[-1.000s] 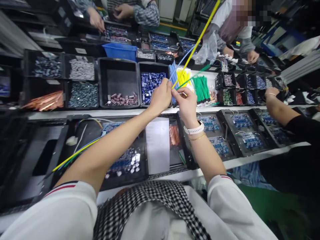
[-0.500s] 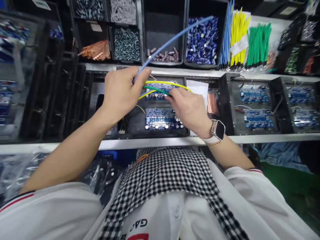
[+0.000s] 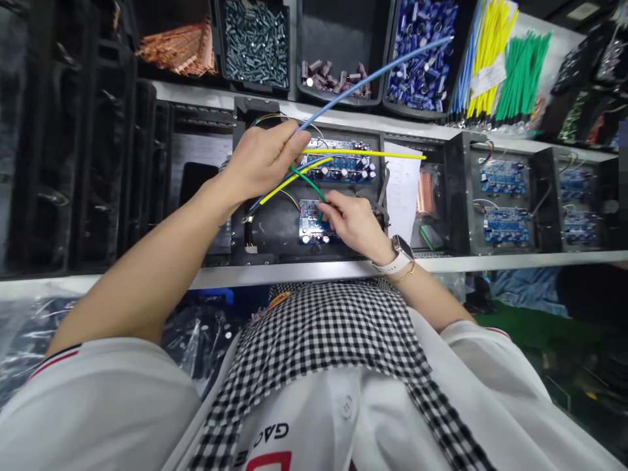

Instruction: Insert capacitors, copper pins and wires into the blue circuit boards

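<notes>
My left hand (image 3: 265,160) is closed around a small bunch of wires above the black tray (image 3: 275,229). From it a long blue wire (image 3: 373,76) sticks up to the right, and a yellow wire (image 3: 383,154) runs almost level. More yellow and blue wire ends hang out below that hand. A green wire (image 3: 310,181) curves from the left hand down to my right hand (image 3: 357,224), whose fingertips pinch it over the lower blue circuit board (image 3: 308,229). The right hand hides part of this board. Behind the wires lies the upper circuit board (image 3: 350,171).
Bins of blue capacitors (image 3: 422,59), brownish capacitors (image 3: 338,82) and small metal parts (image 3: 256,42) line the back. Bundles of yellow wires (image 3: 490,46) and green wires (image 3: 523,72) lie at the back right. A paper sheet (image 3: 402,190) and another tray (image 3: 507,245) are to the right.
My right hand has moved down and slightly left with the green wire, closer to the lower board. My left hand has shifted right with the bunch. The camera view has also shifted.
</notes>
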Motion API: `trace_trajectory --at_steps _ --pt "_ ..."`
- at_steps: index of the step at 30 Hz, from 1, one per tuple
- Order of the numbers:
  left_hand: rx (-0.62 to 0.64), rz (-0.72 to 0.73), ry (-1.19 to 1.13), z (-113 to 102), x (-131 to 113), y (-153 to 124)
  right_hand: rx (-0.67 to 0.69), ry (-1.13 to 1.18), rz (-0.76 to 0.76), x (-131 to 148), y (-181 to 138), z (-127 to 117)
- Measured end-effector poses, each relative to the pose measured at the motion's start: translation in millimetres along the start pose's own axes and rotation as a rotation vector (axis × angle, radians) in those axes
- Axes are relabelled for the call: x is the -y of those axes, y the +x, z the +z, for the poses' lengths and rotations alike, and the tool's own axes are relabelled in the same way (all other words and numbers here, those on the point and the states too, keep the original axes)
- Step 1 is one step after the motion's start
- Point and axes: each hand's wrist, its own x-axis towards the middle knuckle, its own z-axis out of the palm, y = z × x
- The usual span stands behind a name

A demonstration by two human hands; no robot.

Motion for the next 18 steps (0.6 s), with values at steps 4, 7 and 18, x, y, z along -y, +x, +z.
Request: trace_trajectory --at_steps 4,7,18 --pt "0.032 0.002 0.004 -1.6 3.8 4.3 -0.02 -0.037 -0.003 3.7 -0.6 6.1" --pt "0.068 -0.018 0.035 -2.3 9.2 7.1 0.016 -0.097 -0.055 10.2 -6.0 4.1" --pt "0.112 0.136 0.324 3.0 25.7 5.2 -0.207 -0.444 0.04 -4.8 -16.5 -47.2"
